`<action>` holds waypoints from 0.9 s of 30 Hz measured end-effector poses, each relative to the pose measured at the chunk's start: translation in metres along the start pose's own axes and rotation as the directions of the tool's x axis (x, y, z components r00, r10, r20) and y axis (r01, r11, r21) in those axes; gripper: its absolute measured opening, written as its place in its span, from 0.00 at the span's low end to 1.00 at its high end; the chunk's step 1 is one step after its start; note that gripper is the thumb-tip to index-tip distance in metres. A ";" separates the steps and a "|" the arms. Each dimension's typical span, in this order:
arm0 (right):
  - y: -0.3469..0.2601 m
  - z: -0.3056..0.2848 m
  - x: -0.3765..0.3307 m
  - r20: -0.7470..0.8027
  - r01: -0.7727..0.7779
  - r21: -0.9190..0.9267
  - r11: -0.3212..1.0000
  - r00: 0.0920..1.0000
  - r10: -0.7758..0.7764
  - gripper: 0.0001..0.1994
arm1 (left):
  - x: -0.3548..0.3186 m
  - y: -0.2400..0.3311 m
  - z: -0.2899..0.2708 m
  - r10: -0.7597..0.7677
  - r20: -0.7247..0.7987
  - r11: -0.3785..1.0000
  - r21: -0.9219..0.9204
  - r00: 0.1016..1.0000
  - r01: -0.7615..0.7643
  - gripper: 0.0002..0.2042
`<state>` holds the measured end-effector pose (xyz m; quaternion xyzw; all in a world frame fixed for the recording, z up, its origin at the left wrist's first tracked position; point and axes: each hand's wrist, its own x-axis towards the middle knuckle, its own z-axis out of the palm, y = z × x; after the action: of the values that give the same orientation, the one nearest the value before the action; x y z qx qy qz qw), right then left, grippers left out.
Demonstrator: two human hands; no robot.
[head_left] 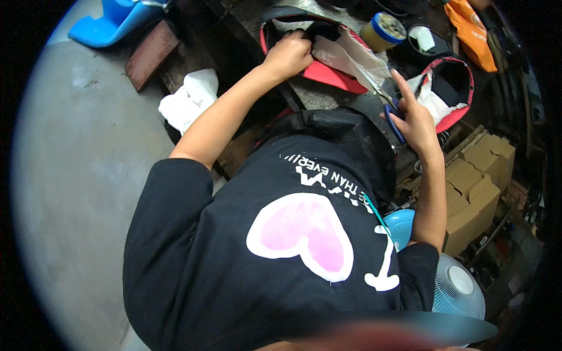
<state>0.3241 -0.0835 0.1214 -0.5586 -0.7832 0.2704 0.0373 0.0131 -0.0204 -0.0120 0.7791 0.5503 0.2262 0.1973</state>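
My left hand (289, 55) is closed on the edge of a black-and-red piece (331, 77) with a loose white lining (342, 54), which looks like a shoe upper, though I cannot be sure. Scissors with blue handles (393, 124) are in my right hand (417, 120), the thumb at the handles and the index finger stretched out. The blades point up and left, close to the lower right end of the white lining; whether they touch it I cannot tell. A second red-and-black piece with white lining (453, 109) lies just right of my right hand.
Behind the work stand a jar with a blue rim (384, 32) and a black pot (426, 42). An orange bag (470, 32) hangs far right. Cardboard boxes (474, 187) and a fan (459, 286) are at the right. White cloth (190, 98) lies by my left forearm, near a blue chair (114, 23).
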 end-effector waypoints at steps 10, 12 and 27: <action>0.061 0.060 -0.034 -0.342 -0.222 -0.132 0.966 0.925 0.166 0.45 | 0.019 0.005 0.019 -0.088 0.033 0.974 0.212 0.996 0.079 0.14; 0.065 0.063 -0.031 -0.313 -0.229 -0.189 0.955 0.936 0.162 0.44 | 0.024 -0.003 0.017 -0.159 0.091 0.977 0.156 0.983 0.144 0.18; 0.076 0.067 -0.031 -0.171 -0.264 -0.226 0.938 0.958 0.228 0.32 | 0.005 0.022 0.000 -0.140 0.221 0.979 0.176 0.965 0.101 0.20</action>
<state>0.3769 -0.1195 0.0369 -0.6704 -0.7298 0.1332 -0.0109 0.0316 -0.0227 0.0011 0.7788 0.5865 0.0753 0.2094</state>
